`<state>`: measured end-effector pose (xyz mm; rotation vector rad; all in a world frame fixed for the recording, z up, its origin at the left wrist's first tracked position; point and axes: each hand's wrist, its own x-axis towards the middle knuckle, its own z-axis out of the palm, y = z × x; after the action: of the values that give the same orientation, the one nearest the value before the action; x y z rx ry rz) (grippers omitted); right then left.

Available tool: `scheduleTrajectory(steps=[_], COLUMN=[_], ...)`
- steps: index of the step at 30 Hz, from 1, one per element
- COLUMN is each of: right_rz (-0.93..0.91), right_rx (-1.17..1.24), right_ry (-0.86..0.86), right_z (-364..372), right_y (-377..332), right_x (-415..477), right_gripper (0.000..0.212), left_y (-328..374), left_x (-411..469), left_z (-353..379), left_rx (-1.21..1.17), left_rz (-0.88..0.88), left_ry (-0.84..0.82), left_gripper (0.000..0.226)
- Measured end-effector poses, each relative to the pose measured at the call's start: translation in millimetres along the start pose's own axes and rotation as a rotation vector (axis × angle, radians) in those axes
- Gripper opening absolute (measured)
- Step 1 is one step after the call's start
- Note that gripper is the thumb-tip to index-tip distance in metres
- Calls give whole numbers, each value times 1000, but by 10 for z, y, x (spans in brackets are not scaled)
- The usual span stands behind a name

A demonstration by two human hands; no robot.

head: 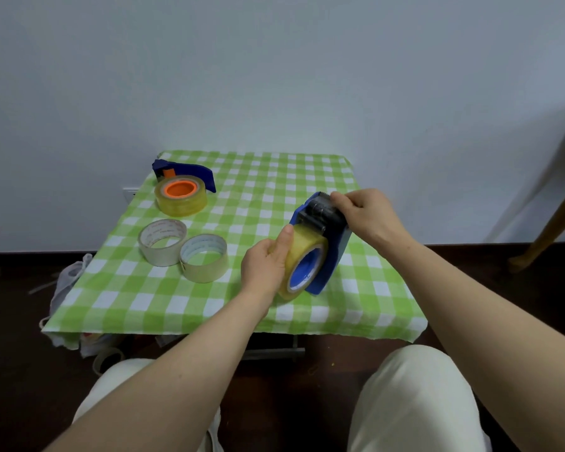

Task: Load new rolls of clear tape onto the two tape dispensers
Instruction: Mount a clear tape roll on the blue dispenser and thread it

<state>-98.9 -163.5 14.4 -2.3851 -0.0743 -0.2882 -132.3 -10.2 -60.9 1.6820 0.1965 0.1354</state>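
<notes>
Grips roll on dispenser with left hand, fingers curled round it; pinches dispenser's top with right hand.

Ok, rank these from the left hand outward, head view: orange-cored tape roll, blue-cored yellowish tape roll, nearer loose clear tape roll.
1. blue-cored yellowish tape roll, gripped by the left hand, on the blue dispenser.
2. nearer loose clear tape roll, flat, to its left.
3. orange-cored tape roll, far left corner.
</notes>
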Motion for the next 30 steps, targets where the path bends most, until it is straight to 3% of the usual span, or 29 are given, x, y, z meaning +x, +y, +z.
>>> scheduleTrajectory(steps=[6,9,14,21,25,30], right_rz=[91,105,39,58,133,362], right_rx=[91,62,-86,54,283,722], right_ry=[4,-14,-46,-59,-49,-109], right_z=[-25,-25,27,18,67,16], right_y=[2,-46,-99,5,52,56], right_x=[20,115,165,102,44,16], right_gripper=[33,48,46,44,42,42], left_y=[-3,-11,14,-29,-43,-29], left_x=[-4,-7,-9,27,27,62], left_z=[-1,4,16,9,7,-13], left_rx=[20,19,18,-11,-21,-98], left_rz=[24,33,34,22,7,-86], left_ry=[-4,-22,-2,-26,-35,-3], left_gripper=[53,53,53,55,58,60])
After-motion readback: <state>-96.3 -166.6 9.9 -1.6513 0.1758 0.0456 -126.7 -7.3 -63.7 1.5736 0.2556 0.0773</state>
